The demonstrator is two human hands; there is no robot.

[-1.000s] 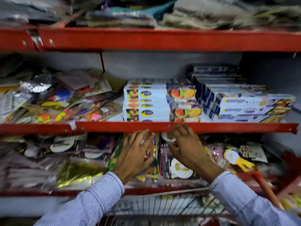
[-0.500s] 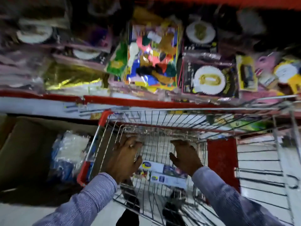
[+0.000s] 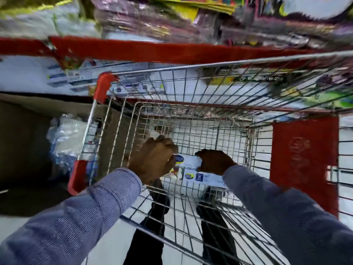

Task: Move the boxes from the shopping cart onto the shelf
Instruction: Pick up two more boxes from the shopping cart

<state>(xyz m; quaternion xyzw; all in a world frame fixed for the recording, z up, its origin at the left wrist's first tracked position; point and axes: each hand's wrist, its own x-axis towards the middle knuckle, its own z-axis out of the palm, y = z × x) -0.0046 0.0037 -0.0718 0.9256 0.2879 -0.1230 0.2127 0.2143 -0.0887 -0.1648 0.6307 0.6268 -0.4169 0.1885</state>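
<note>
The white box (image 3: 188,162) with its blue oval label lay low in the shopping cart (image 3: 191,119), on the wire floor near the side closest to me. I had it between both hands. My left hand (image 3: 152,159) was closed over its left end, fingers curled down across the top so that the knuckles hid that end completely. My right hand (image 3: 214,162) pinched the right end, fingers bent tight against the box's edge. Just beneath it, toward me, a second box (image 3: 202,177) with small blue badges showed on the cart floor, partly covered by my right wrist; whether the two boxes touched I could not tell.

Both my sleeves (image 3: 91,205), striped grey-blue, reached in over the near rim of the cart. Through the wire bottom I could see my dark trouser legs (image 3: 150,232) and a pale floor. The cart's corners were capped in red plastic (image 3: 102,87), and a red panel (image 3: 303,161) stood at its right side. Beyond the cart's far rim ran the red edge of the shelf (image 3: 152,49), with blurred, shiny packets (image 3: 152,22) piled above it. To the left of the cart sat a brown carton (image 3: 24,142) holding clear plastic-wrapped bundles (image 3: 65,138).
</note>
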